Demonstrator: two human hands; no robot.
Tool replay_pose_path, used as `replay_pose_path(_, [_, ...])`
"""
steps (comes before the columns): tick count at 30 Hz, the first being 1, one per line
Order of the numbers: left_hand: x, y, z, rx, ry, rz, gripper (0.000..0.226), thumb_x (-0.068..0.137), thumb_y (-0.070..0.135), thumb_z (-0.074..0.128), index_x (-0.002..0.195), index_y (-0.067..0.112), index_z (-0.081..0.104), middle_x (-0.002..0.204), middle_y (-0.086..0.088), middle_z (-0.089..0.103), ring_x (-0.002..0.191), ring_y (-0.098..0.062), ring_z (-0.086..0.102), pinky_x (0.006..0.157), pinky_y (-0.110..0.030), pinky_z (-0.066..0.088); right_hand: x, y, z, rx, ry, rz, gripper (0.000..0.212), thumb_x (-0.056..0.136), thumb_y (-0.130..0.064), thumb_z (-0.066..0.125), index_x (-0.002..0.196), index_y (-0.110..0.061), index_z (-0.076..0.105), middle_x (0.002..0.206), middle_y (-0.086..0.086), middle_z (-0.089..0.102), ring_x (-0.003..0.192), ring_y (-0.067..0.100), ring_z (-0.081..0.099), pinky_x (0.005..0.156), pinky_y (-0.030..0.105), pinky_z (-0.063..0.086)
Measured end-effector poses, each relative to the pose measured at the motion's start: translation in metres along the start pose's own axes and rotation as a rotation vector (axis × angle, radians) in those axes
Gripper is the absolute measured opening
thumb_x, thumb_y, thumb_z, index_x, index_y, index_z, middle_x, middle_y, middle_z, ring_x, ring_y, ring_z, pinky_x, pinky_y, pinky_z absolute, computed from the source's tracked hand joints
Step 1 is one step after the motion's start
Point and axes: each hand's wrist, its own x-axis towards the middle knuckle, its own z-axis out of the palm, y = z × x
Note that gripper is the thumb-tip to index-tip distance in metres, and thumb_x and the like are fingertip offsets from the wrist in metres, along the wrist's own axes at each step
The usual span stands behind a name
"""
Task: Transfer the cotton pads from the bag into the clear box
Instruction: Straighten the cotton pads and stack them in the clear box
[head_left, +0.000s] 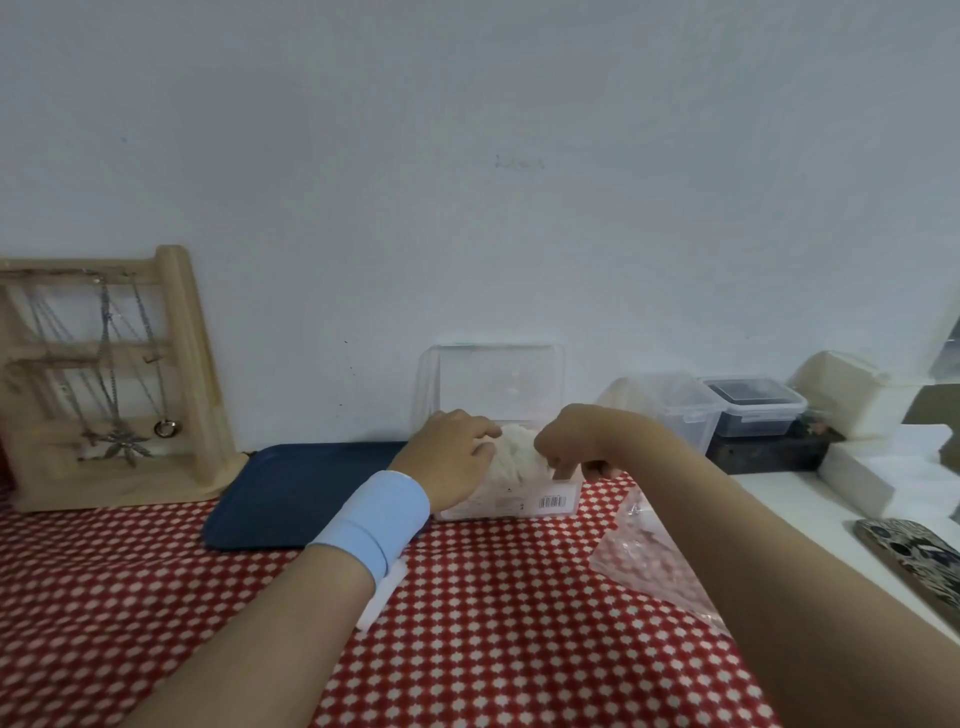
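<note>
The clear box stands on the red checked cloth near the wall, its clear lid raised upright behind it. A heap of white cotton pads fills its top. My left hand rests on the left side of the heap, fingers curled over the pads. My right hand is at the right side of the heap, fingers curled down into the pads. The clear plastic bag lies flat and crumpled on the cloth under my right forearm. A few white pads lie under my left wrist.
A dark blue tray lies left of the box. A wooden jewellery stand with necklaces is at far left. Lidded plastic containers and white boxes crowd the right rear. A patterned phone lies on the white surface at right.
</note>
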Motion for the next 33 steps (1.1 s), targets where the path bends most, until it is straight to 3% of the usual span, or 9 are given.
replay_pose_path(2, [0.001, -0.004, 0.001, 0.051, 0.023, -0.001, 0.039, 0.106, 0.031, 0.040, 0.143, 0.030, 0.054, 0.148, 0.002, 0.051, 0.139, -0.020, 0.040, 0.115, -0.035, 0.034, -0.001, 0.003, 0.005, -0.074, 0.057, -0.047, 0.023, 0.096, -0.003, 0.050, 0.110, 0.007, 0.065, 0.093, 0.013, 0.071, 0.042, 0.016, 0.050, 0.048, 0.026, 0.040])
replay_pose_path(5, [0.003, 0.001, 0.013, 0.229, -0.142, -0.028, 0.049, 0.108, 0.037, 0.029, 0.156, 0.031, 0.032, 0.167, -0.003, 0.023, 0.153, -0.024, 0.018, 0.125, -0.041, 0.017, 0.003, 0.003, 0.022, 0.007, 0.112, -0.028, 0.011, 0.090, -0.011, 0.054, 0.086, -0.002, 0.059, 0.063, 0.011, 0.062, 0.044, 0.019, 0.051, 0.048, 0.026, 0.041])
replay_pose_path(11, [0.008, 0.005, 0.012, 0.194, -0.162, -0.059, 0.056, 0.109, 0.037, 0.020, 0.162, 0.021, 0.011, 0.171, -0.003, 0.007, 0.157, -0.019, 0.007, 0.127, -0.039, 0.006, 0.001, 0.017, 0.021, 0.039, 0.532, -0.092, 0.032, 0.096, -0.026, 0.046, 0.112, -0.013, 0.071, 0.108, 0.004, 0.075, 0.090, 0.024, 0.069, 0.082, 0.037, 0.058])
replay_pose_path(14, [0.012, 0.000, 0.016, 0.284, -0.196, -0.077, 0.057, 0.109, 0.036, 0.017, 0.163, 0.018, 0.008, 0.171, -0.004, 0.001, 0.157, -0.020, 0.002, 0.127, -0.038, 0.003, 0.013, 0.016, 0.044, -0.200, 0.517, -0.233, 0.057, 0.104, -0.047, 0.026, 0.150, -0.016, 0.042, 0.153, 0.010, 0.044, 0.140, 0.031, 0.041, 0.113, 0.045, 0.037])
replay_pose_path(17, [0.012, 0.000, 0.025, 0.331, -0.224, -0.093, 0.056, 0.110, 0.033, 0.016, 0.162, 0.017, 0.005, 0.171, -0.004, -0.002, 0.157, -0.021, -0.002, 0.128, -0.039, 0.002, 0.033, 0.021, 0.067, -0.406, 0.323, -0.347, 0.090, 0.088, -0.061, -0.008, 0.159, -0.013, 0.019, 0.167, 0.013, 0.010, 0.155, 0.033, 0.007, 0.124, 0.050, 0.014])
replay_pose_path(23, [-0.002, 0.003, -0.003, -0.026, -0.191, -0.114, 0.058, 0.110, 0.035, 0.028, 0.163, 0.022, 0.007, 0.171, 0.001, 0.003, 0.157, -0.015, 0.001, 0.126, -0.034, 0.004, 0.023, 0.015, 0.061, -0.331, 0.324, -0.341, 0.062, 0.103, -0.043, 0.011, 0.153, -0.010, 0.024, 0.165, 0.013, 0.015, 0.153, 0.032, 0.013, 0.123, 0.050, 0.019])
replay_pose_path(27, [-0.040, -0.013, -0.033, -0.196, 0.058, -0.102, 0.047, 0.107, 0.027, 0.043, 0.154, 0.028, 0.038, 0.158, 0.003, 0.039, 0.143, -0.013, 0.038, 0.117, -0.027, 0.028, 0.007, -0.003, 0.063, -0.143, 0.460, -0.413, 0.050, 0.108, -0.033, 0.029, 0.157, -0.020, 0.028, 0.168, 0.006, 0.014, 0.155, 0.025, 0.009, 0.124, 0.044, 0.011])
replay_pose_path(30, [-0.076, -0.028, -0.049, -0.186, 0.104, -0.141, 0.031, 0.105, 0.020, 0.047, 0.131, 0.029, 0.062, 0.134, 0.007, 0.058, 0.116, -0.005, 0.054, 0.099, -0.018, 0.037, -0.016, -0.036, 0.078, -0.074, 0.546, -0.574, 0.040, 0.101, -0.015, 0.046, 0.138, -0.022, 0.058, 0.148, 0.005, 0.051, 0.136, 0.023, 0.045, 0.116, 0.037, 0.035])
replay_pose_path(33, [-0.106, -0.041, -0.055, -0.113, 0.045, -0.267, 0.024, 0.103, 0.021, 0.048, 0.114, 0.028, 0.068, 0.117, 0.010, 0.066, 0.104, -0.007, 0.061, 0.087, -0.020, 0.045, -0.032, -0.067, 0.101, -0.080, 0.361, -0.600, 0.031, 0.095, -0.012, 0.049, 0.112, -0.017, 0.075, 0.115, 0.003, 0.071, 0.105, 0.021, 0.064, 0.095, 0.036, 0.052])
